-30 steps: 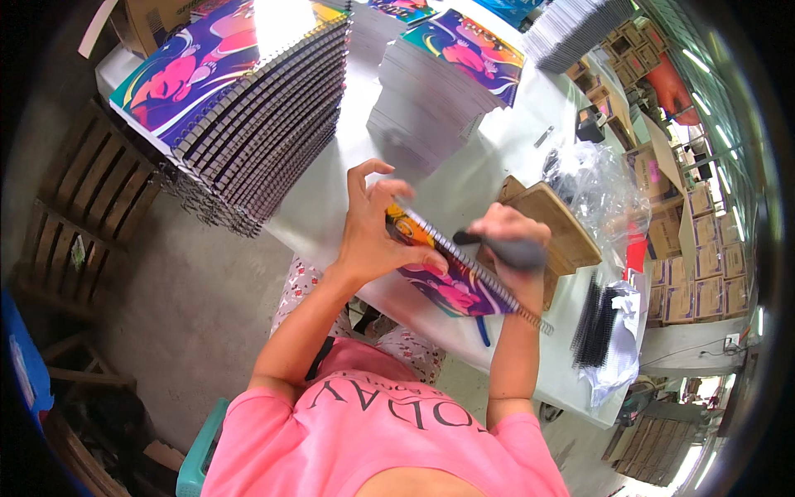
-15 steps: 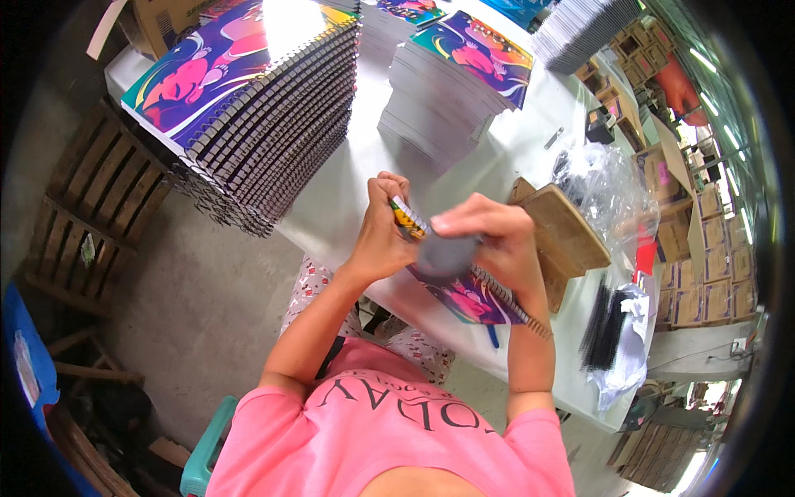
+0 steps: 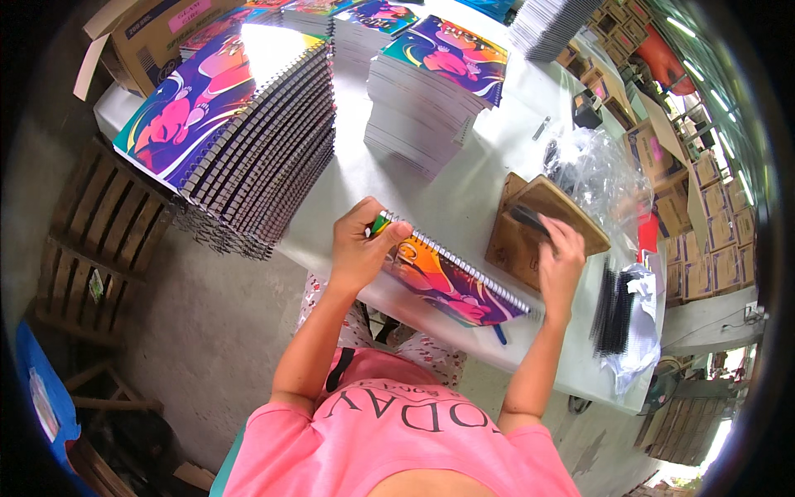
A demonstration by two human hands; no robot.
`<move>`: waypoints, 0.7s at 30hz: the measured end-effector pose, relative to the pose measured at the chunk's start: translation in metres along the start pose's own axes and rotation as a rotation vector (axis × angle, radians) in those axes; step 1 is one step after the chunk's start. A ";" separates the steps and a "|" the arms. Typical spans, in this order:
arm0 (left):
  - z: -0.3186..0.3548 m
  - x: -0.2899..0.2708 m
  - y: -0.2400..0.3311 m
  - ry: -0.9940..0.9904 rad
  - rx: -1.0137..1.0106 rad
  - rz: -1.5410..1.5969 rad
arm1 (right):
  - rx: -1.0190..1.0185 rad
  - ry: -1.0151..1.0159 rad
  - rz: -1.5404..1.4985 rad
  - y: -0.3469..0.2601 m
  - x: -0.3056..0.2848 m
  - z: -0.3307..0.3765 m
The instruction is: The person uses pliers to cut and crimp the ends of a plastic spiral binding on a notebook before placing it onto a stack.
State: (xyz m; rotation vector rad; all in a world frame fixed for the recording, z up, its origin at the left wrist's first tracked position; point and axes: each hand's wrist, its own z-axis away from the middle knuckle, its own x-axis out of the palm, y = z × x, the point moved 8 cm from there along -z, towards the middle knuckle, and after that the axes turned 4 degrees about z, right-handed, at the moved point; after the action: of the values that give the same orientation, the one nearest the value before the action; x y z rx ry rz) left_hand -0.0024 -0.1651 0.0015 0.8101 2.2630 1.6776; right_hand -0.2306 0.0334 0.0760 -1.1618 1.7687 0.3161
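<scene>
A spiral notebook (image 3: 443, 282) with a colourful orange, pink and purple cover is tilted at the table's near edge. My left hand (image 3: 360, 240) is closed on its upper left corner, thumb across the cover. A coil runs along the notebook's far edge, and its end sticks out past the right corner. My right hand (image 3: 559, 263) is off to the right, closed on a dark elongated tool (image 3: 525, 218) whose exact kind I cannot make out. That tool is at the wooden angled stand (image 3: 507, 248), overlapping its upright board in the picture.
A tall stack of coil-bound notebooks (image 3: 273, 132) stands at the left. Behind the work is a stack of unbound book blocks (image 3: 418, 116). On the right lie a clear plastic bag (image 3: 592, 166), black coils (image 3: 611, 319) and crumpled white paper (image 3: 633, 348). A blue pen (image 3: 500, 334) lies near the edge.
My right hand has moved right with the dark tool, away from the notebook to the wooden stand. The notebook's cover and coil now show fully. My left hand has shifted slightly left and nearer.
</scene>
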 end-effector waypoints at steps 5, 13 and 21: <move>0.007 -0.013 0.047 0.169 0.075 0.077 | 0.157 -0.131 0.465 0.066 0.022 0.082; 0.034 -0.009 0.092 0.254 0.538 -0.454 | 0.081 -0.376 0.241 0.004 0.063 0.134; 0.039 -0.007 0.098 0.270 0.601 -0.441 | 0.085 -0.209 0.084 -0.004 0.036 0.155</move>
State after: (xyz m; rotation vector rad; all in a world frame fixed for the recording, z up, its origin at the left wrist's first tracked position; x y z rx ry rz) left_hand 0.0513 -0.1176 0.0785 0.1361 2.9074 0.9635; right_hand -0.1416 0.1113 -0.0312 -0.9597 1.6340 0.3941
